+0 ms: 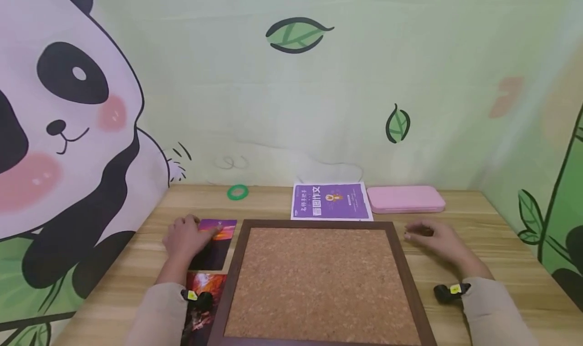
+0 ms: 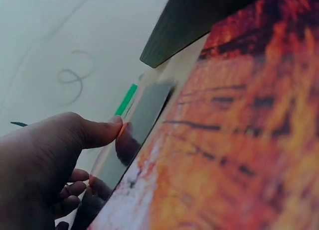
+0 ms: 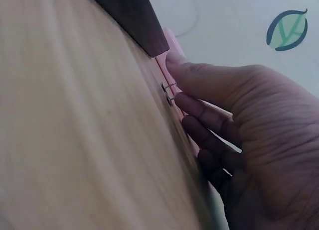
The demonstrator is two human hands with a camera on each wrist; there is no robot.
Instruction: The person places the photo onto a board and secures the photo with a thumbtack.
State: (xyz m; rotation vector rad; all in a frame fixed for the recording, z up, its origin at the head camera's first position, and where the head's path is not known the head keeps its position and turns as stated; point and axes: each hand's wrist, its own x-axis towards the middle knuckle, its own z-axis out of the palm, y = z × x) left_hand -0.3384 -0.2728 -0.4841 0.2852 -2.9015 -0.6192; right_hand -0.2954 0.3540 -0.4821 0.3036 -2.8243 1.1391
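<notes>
My left hand (image 1: 186, 237) rests at the left edge of a glossy sunset photo (image 1: 216, 257), purple and orange above and black below. Its thumb lies out over the print; the other fingers bend at the edge. Below it lies a photo of fiery orange foliage (image 2: 239, 130), partly under my left forearm. A brown-framed cork board (image 1: 319, 285) lies to their right. Beyond the frame's right side, my right hand (image 1: 432, 237) hovers low with thumb and fingers slightly bent and apart. Two small thumbtacks (image 3: 168, 98) with dark heads sit right at its fingertips.
At the back of the wooden table (image 1: 455, 305) lie a green ring-shaped roll (image 1: 238, 192), a purple booklet (image 1: 332, 201) and a pink case (image 1: 405, 199). Behind rises a pale green wall (image 1: 227, 108) with a panda and leaves.
</notes>
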